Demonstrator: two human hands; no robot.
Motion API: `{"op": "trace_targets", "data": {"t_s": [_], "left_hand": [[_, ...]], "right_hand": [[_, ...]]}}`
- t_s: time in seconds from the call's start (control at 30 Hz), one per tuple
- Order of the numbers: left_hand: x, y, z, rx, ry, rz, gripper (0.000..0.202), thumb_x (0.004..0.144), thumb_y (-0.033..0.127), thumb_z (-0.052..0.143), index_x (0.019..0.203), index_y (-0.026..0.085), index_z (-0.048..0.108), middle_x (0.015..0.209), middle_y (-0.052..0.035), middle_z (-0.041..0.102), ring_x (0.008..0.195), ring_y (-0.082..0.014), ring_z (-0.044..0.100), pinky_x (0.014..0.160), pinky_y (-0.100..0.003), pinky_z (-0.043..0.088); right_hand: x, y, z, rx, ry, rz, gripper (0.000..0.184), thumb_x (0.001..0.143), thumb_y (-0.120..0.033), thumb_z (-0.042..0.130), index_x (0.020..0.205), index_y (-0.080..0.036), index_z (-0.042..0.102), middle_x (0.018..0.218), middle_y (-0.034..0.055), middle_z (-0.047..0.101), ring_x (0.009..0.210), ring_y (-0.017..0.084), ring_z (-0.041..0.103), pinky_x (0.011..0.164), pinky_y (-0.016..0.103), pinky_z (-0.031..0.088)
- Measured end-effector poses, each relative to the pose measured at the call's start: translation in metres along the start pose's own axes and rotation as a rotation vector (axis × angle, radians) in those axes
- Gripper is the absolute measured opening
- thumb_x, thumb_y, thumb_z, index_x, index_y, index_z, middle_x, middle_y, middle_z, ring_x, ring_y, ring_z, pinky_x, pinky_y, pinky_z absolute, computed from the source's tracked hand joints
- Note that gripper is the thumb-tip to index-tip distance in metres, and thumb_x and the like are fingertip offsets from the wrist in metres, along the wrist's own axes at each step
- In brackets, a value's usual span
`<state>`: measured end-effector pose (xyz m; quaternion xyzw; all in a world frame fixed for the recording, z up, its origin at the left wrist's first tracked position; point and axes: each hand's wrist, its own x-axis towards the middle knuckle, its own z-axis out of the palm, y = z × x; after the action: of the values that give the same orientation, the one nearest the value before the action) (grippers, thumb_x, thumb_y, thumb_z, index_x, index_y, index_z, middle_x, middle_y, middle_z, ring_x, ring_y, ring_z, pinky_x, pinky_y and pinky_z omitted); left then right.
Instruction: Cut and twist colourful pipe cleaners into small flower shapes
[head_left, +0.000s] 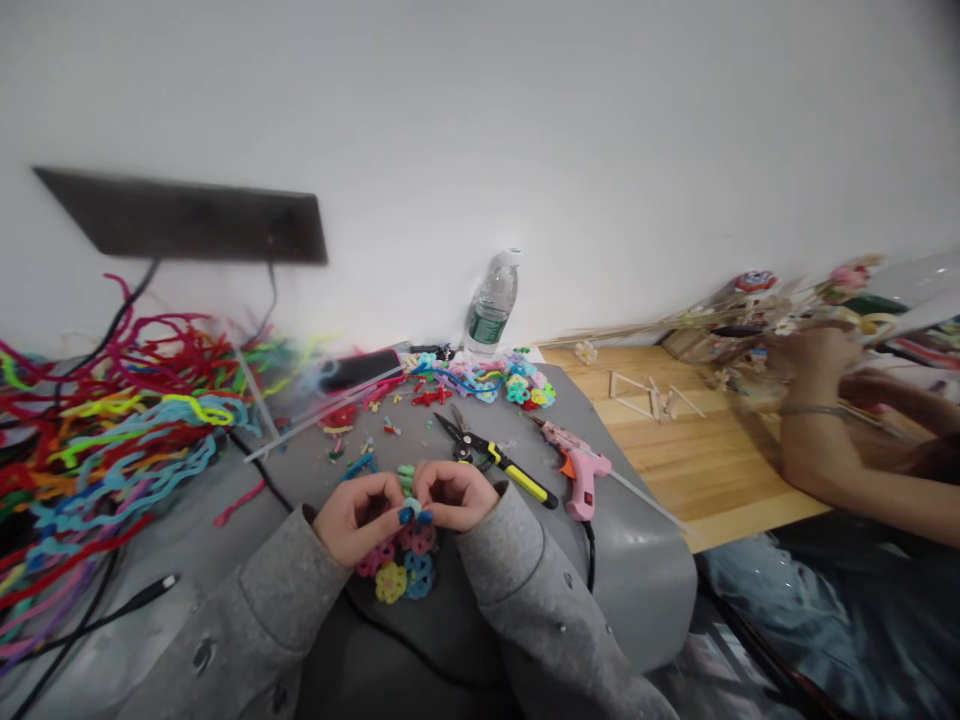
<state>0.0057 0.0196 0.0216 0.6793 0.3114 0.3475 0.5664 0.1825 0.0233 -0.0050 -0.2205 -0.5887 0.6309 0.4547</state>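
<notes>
Together, both hands work at the centre of the clock, thumbs and forefingers pinched closed: the left hand [364,518] and the right hand [457,495] grip a small pale fuzzy piece [412,506] between them, its exact shape partly hidden by the fingertips. Just below, at six o'clock, sit a blue flower [420,577] and, slightly towards seven, a yellow flower [391,582]; whether they join the held piece, I cannot tell. Pliers [517,478] with yellow-and-black handles lie near the right hand at two o'clock, and a pink glue gun [579,470] lies between two and three. Towards one o'clock, a water bottle [491,310] leans against the wall [600,150]. Coloured fuzzy stems [135,420] heap up around ten. Well apart, near three o'clock, another person's forearm [810,430] reaches over a wooden tabletop [720,480].
</notes>
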Motion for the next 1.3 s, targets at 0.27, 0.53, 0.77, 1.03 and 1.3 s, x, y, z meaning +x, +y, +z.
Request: {"op": "trace_targets", "data": {"t_s": [0.27,0.53,0.77,1.03,1.3], "left_hand": [[0.001,0.005,0.000,0.016,-0.031,-0.012,0.041,0.076,0.054,0.055,0.062,0.017,0.043,0.058,0.0038,0.038,0.054,-0.0103,0.036,0.051,-0.023,0.033],[0.000,0.002,0.000,-0.003,-0.068,-0.020,0.041,0.077,0.054,0.054,0.063,0.017,0.042,0.058,0.0038,0.037,0.054,-0.0102,0.033,0.050,-0.023,0.031],[0.000,0.001,0.001,0.027,-0.080,-0.007,0.045,0.077,0.059,0.051,0.061,0.018,0.040,0.056,0.0041,0.036,0.053,-0.0104,0.032,0.050,-0.023,0.030],[0.001,0.004,0.002,0.027,-0.100,-0.010,0.044,0.077,0.057,0.051,0.061,0.017,0.041,0.056,0.0043,0.037,0.052,-0.0099,0.033,0.050,-0.022,0.030],[0.001,0.001,0.000,-0.025,-0.069,0.011,0.041,0.078,0.053,0.054,0.062,0.016,0.044,0.057,0.0035,0.039,0.052,-0.0100,0.035,0.050,-0.023,0.030]], "right_hand": [[0.004,-0.006,0.001,-0.183,-0.042,-0.158,0.031,0.079,-0.044,0.064,0.089,-0.015,0.065,0.077,0.0055,0.058,0.069,0.014,0.053,0.065,0.028,0.045],[0.005,-0.010,0.000,-0.198,-0.058,-0.219,0.029,0.081,-0.043,0.061,0.083,-0.015,0.068,0.075,0.0068,0.061,0.071,0.015,0.056,0.068,0.030,0.046],[0.005,-0.009,0.000,-0.215,-0.050,-0.187,0.032,0.080,-0.047,0.061,0.079,-0.015,0.066,0.073,0.0062,0.060,0.071,0.016,0.057,0.070,0.031,0.048],[0.005,-0.010,0.000,-0.212,-0.043,-0.214,0.029,0.081,-0.043,0.060,0.077,-0.016,0.067,0.071,0.0057,0.061,0.068,0.015,0.058,0.068,0.031,0.048],[0.004,-0.003,-0.002,-0.163,0.052,-0.236,0.025,0.078,-0.040,0.065,0.081,-0.016,0.068,0.073,0.0068,0.063,0.070,0.016,0.059,0.065,0.030,0.048]]}}
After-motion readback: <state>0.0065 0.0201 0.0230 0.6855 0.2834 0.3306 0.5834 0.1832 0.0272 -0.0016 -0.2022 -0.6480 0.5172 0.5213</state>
